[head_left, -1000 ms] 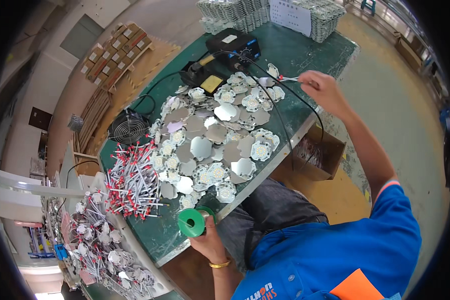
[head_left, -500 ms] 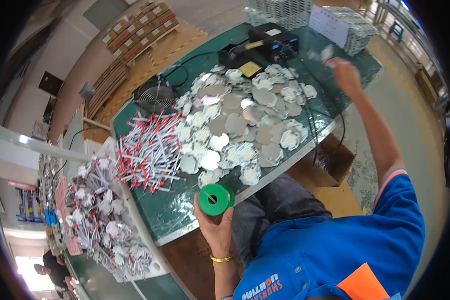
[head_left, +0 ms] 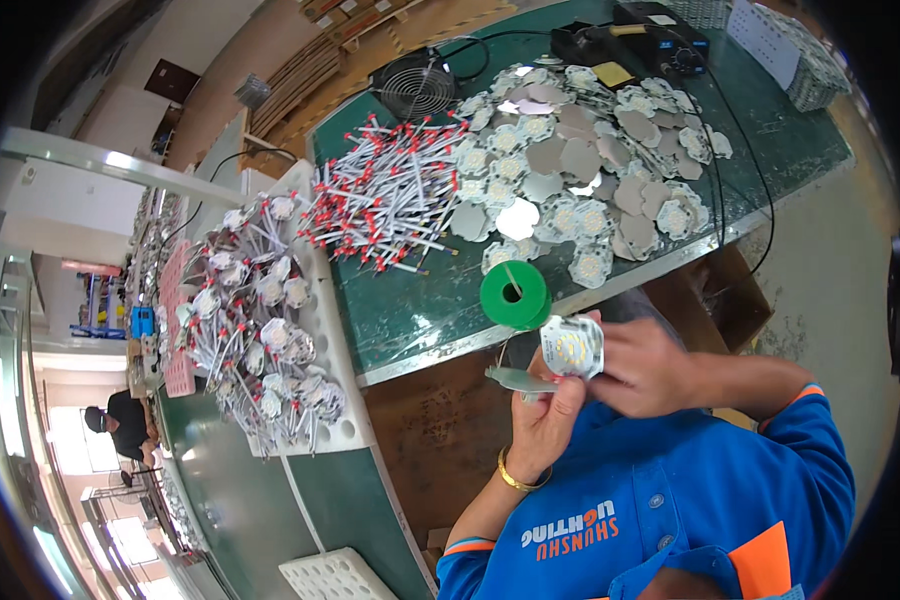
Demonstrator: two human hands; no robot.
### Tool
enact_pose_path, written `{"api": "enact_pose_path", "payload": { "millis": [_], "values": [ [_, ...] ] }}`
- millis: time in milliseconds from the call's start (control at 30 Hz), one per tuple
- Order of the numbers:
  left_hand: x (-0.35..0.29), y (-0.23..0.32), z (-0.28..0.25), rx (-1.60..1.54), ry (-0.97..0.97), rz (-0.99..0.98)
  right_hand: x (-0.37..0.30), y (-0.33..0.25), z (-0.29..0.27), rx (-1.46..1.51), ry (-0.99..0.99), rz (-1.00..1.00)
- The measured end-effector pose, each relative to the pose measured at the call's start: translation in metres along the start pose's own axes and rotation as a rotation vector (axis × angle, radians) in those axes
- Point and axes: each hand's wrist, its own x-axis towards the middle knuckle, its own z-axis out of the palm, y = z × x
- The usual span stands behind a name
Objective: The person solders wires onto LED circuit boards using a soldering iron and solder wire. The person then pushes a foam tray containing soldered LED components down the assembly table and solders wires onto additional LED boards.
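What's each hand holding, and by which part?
Left hand: lower board, pinched at its right edge. Right hand: upper board, by its right side; exact fingertip contact hidden.

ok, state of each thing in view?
Left hand: closed on tilted plate
Right hand: closed on dotted plate
Green spool: flange up
Wires: loose, heaped
Loose plates: heaped, some backs up
Wired plates: piled
Fan: spinning unclear
Soldering iron: resting in stand
Control box: power unclear
Cardboard box: open
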Motion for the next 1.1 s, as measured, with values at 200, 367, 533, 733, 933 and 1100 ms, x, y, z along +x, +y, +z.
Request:
{"api": "enact_pose_path", "payload": {
  "millis": [200,367,533,733,933,1100],
  "values": [
    [-0.011,0.005,-0.018,-0.299,0.229,0.029,0.01,-0.002,0.038,-0.083,-0.173,-0.055],
    [-0.008,0.013,-0.059,-0.362,0.424,0.074,0.028,0.018,0.015,-0.202,0.066,-0.261],
    [0.004,0.016,-0.089,-0.174,0.461,-0.076,0.061,0.078,-0.081,0.292,0.716,0.515],
    [0.024,0.001,-0.093,-0.213,0.521,-0.285,0.098,0.191,-0.156,0.55,0.992,0.642],
    [0.026,-0.02,-0.119,-0.271,0.478,-0.39,0.125,0.273,-0.2,0.614,0.779,0.645],
    [0.03,-0.02,-0.123,0.018,0.409,-0.418,0.146,0.272,-0.178,0.258,0.608,0.869]
  ]
}}
